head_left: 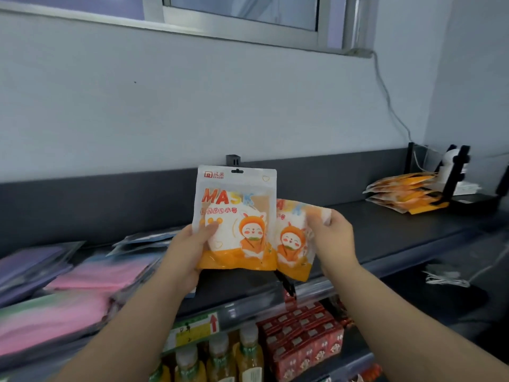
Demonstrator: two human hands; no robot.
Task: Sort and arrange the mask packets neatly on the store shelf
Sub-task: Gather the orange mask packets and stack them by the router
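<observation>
Left hand (187, 255) and right hand (333, 238) grip orange packets (237, 216); pink stacks (102, 274), seemingly masks, beside.

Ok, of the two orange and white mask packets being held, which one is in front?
The upright orange-and-white mask packet in the left hand; it overlaps the crumpled packet the right hand grips.

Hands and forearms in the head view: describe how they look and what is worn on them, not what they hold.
The left hand and right hand are bare: no gloves, and no ring, watch or bracelet shows. The left forearm and right forearm are bare too, with no sleeve in view down to the picture's edge. No markings show, though the picture is blurred.
</observation>
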